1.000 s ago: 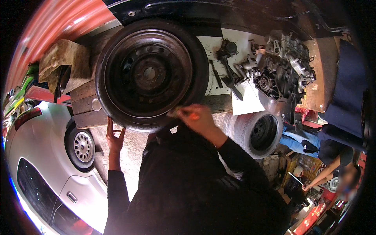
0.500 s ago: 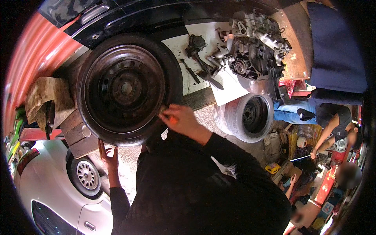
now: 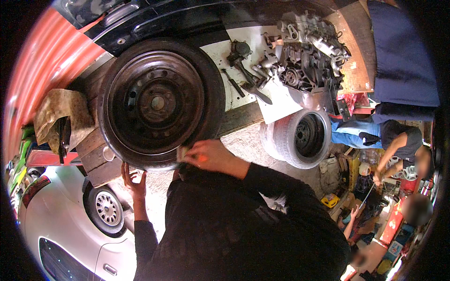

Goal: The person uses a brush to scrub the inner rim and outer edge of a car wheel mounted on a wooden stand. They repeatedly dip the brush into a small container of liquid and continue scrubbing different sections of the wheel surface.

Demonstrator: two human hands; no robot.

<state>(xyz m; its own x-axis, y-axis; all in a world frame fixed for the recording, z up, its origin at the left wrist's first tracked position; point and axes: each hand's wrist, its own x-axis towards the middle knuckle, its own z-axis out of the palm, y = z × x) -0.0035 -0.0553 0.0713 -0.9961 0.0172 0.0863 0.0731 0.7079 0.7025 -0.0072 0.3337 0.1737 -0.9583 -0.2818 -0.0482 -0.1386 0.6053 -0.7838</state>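
A large tyre on a dark steel rim (image 3: 157, 103) lies on its side on a wooden bench. My right hand (image 3: 213, 158) is closed around a small tool with an orange part and a pale, flat end (image 3: 182, 153). That end rests at the near right part of the tyre's sidewall, just outside the rim. At the tyre's near left edge is my left hand (image 3: 135, 185), its fingers stretched up and apart with the tips against the rubber. Whether the pale end has bristles is too small to tell.
An engine (image 3: 314, 56) stands beyond the bench at right, near loose metal parts on a white board (image 3: 255, 35). Another wheel (image 3: 304, 138) is at right. A silver car (image 3: 61, 220) stands left, a dark car (image 3: 187, 18) ahead. Co-workers (image 3: 401, 143) are at far right.
My right hand has moved nearer to me and slightly left, taking the tool from the rim's edge onto the tyre's sidewall. My left hand stays at the tyre's edge.
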